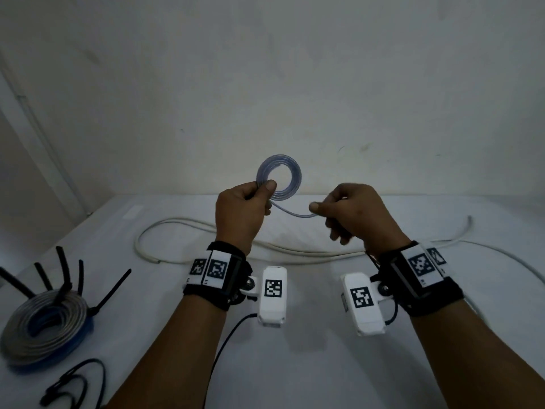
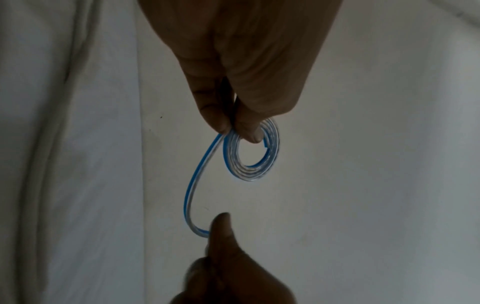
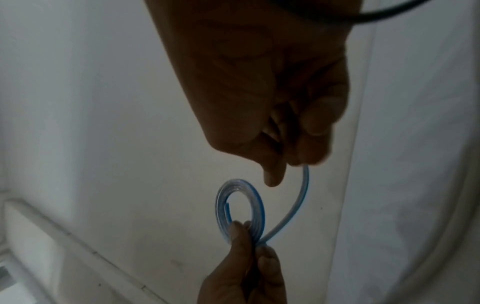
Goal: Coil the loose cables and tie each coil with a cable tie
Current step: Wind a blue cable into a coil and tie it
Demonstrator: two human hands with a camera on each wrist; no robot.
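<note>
A small coil of clear cable with a blue stripe is held up above the white table. My left hand pinches the coil's lower left side between thumb and fingers. A short loose tail curves from the coil to my right hand, which pinches its end. A long white cable lies loose on the table beneath both hands.
At the left edge sits a large tied coil of clear and blue cable with several black cable ties sticking up. A black cable lies at the near left. A white wall rises behind the table.
</note>
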